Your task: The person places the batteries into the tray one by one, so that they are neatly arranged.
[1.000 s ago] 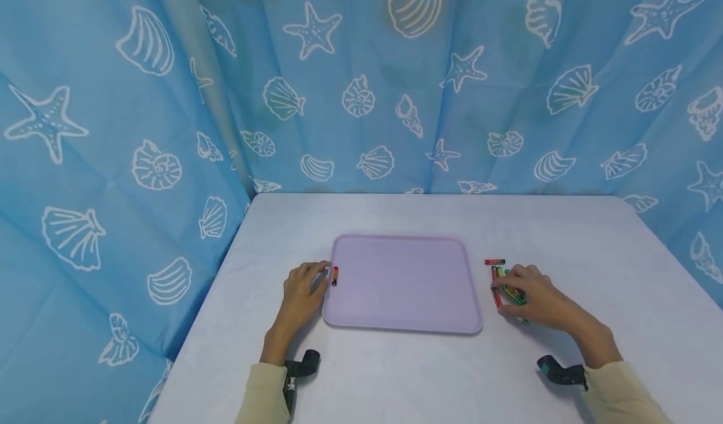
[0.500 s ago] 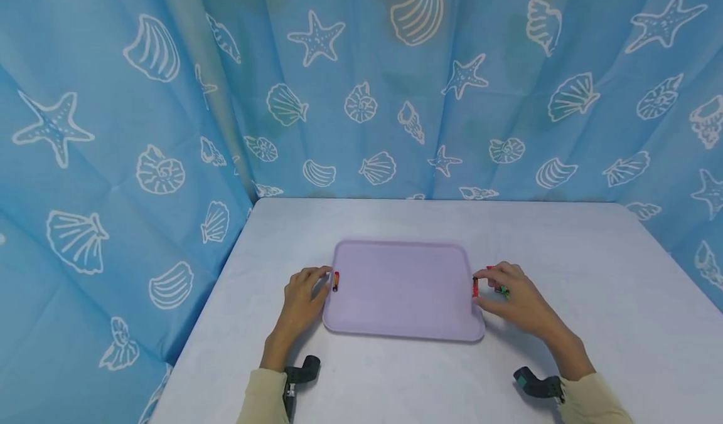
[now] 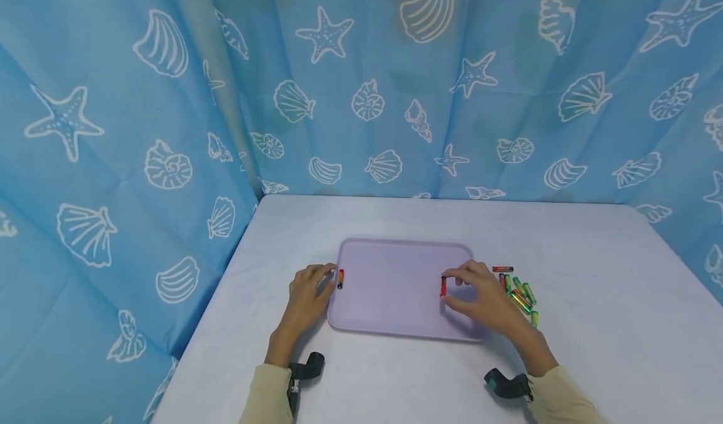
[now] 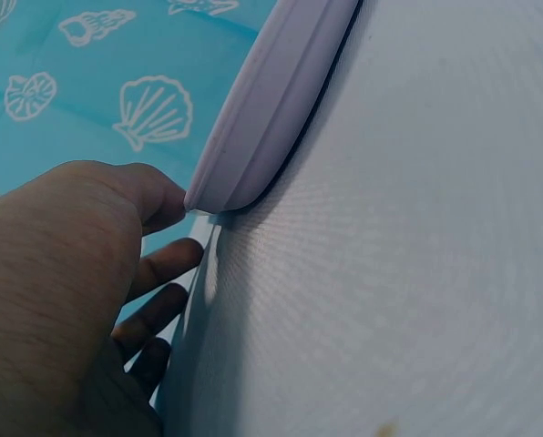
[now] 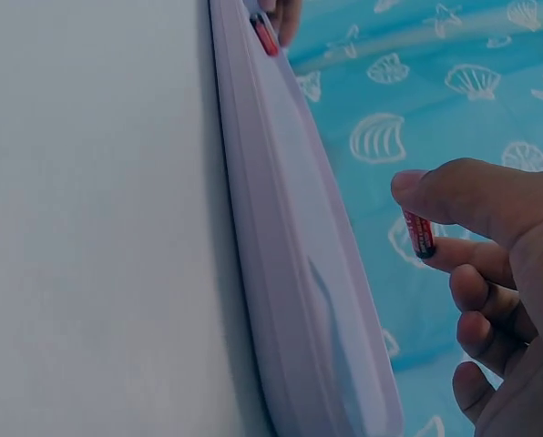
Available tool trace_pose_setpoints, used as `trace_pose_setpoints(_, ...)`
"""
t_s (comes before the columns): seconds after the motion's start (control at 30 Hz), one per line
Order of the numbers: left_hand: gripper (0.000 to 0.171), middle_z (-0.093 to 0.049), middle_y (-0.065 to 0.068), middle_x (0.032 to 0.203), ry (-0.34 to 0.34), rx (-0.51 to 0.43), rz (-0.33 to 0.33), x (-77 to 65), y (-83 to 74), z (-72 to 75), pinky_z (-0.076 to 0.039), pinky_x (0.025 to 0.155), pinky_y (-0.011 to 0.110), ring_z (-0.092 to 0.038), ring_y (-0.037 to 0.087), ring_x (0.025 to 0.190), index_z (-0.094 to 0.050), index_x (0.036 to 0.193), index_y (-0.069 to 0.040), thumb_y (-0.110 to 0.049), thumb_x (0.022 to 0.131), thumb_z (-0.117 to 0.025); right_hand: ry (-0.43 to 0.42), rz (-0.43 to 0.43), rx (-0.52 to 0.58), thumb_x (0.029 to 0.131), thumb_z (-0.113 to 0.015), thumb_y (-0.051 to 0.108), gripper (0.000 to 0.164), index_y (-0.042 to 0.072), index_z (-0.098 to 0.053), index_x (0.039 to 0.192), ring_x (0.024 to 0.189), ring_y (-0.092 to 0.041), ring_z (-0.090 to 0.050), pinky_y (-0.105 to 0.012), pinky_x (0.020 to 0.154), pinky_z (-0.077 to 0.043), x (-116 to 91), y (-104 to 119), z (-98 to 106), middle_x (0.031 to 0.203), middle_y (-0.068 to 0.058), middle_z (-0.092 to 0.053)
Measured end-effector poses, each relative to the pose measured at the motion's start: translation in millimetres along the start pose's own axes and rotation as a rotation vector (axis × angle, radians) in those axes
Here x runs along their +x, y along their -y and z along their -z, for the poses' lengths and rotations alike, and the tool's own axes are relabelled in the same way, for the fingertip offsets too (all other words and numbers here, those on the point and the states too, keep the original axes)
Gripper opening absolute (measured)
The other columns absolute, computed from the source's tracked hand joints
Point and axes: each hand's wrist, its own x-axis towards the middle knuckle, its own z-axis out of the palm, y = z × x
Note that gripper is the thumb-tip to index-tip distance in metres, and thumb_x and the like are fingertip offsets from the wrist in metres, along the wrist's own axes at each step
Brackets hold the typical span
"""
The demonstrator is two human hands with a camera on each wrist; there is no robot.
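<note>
My right hand (image 3: 487, 298) pinches a small red and black battery (image 3: 443, 286) between thumb and index finger. It holds the battery above the right part of a lilac tray (image 3: 390, 292); the right wrist view shows this battery (image 5: 419, 234) clear of the tray surface. At the tray's left edge lies another red battery (image 3: 341, 279), lengthwise along the rim. My left hand (image 3: 307, 300) rests beside that rim, its fingers loosely bent. The left wrist view shows the thumb touching the tray rim (image 4: 244, 118), with the other fingers spread below.
Right of the tray, several green batteries (image 3: 521, 300) lie in a loose group, with a red one (image 3: 503, 269) lying crosswise behind them. A white cloth covers the table (image 3: 395, 374). A blue seashell curtain (image 3: 361, 54) hangs behind and at the sides.
My right hand has picked a red battery from the group and carried it left over the tray. The left hand has stayed at the tray's left edge.
</note>
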Motion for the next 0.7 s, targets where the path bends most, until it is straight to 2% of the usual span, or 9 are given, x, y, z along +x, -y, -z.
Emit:
trace_pose_setpoints(0.27, 0.037, -0.059, 0.010, 0.129, 0.017, -0.003, 0.036, -0.5, -4.2, 2.6, -0.027, 0.106, 0.058, -0.043, 0.036, 0.128, -0.062, 0.136, -0.015, -0.018, 0.099, -0.061, -0.012, 0.035, 0.033, 0.081, -0.084, 0.016, 0.040, 0.010, -0.071, 0.118, 0.097, -0.018, -0.045, -0.040, 0.078, -0.042, 10, 12, -20, 0.097, -0.003, -0.056)
trace_pose_setpoints(0.7, 0.036, -0.060, 0.011, 0.128, 0.003, -0.004, 0.018, -0.1, -1.6, 0.6, -0.028, 0.105, 0.059, -0.045, 0.037, 0.126, -0.063, 0.135, -0.014, -0.017, 0.099, -0.061, -0.004, 0.057, 0.084, 0.081, -0.084, 0.020, 0.042, 0.009, -0.071, 0.119, 0.100, -0.019, -0.044, -0.044, 0.084, -0.037, 21, 31, -45, 0.097, -0.002, -0.055)
